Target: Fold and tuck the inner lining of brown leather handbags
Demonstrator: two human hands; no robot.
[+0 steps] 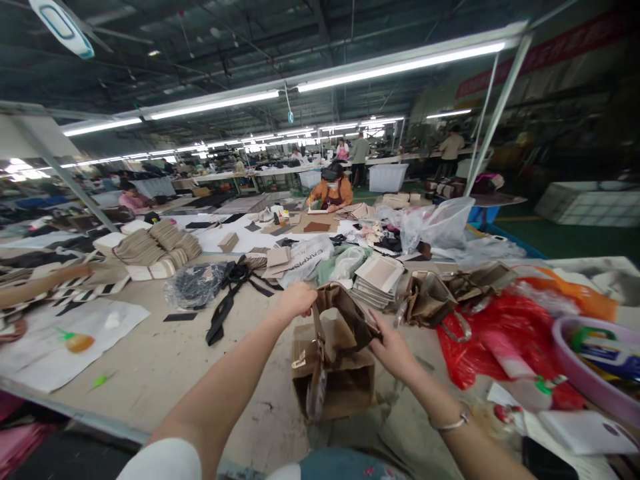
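My left hand point(296, 300) is closed on the upper edge of a brown bag piece point(345, 320), lifting it above the table. At the piece's right side my right hand point(395, 350) pinches its edge, a bracelet on that wrist. Under the piece lies a flat brown leather panel point(345, 387) with a metal ring and strap hanging at its left. More brown bag parts with a ring handle point(435, 300) lie just to the right.
A long worktable point(165, 360) carries black straps point(230, 300), a stack of beige panels point(377, 277), red plastic bags point(495, 333), a purple basin point(595, 373) and white paper sheets point(60, 340). A seated person point(333, 190) works at the far end; others stand further back.
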